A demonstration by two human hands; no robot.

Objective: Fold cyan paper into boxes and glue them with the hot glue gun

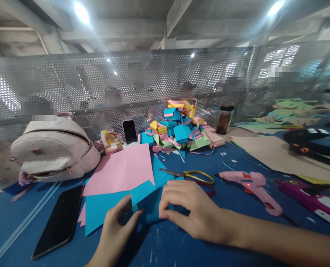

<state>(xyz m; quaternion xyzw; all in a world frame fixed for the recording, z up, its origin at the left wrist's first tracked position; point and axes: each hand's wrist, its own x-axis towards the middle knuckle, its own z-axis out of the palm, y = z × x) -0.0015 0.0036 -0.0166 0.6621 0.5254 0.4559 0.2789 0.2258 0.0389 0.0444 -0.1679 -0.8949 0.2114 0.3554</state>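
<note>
On the flat blue surface, we have a folded blue paper piece between our left hand and our right hand. To our left lies a black rectangular phone, with a white rounded backpack behind it. Beyond our hands, a flat pink paper sheet lies over blue paper. Farther back we see a heap of multicoloured paper boxes before a grey perforated metal screen. Right of the sheet lie yellow-and-red-handled metal scissors, then a pink plastic glue gun.
</note>
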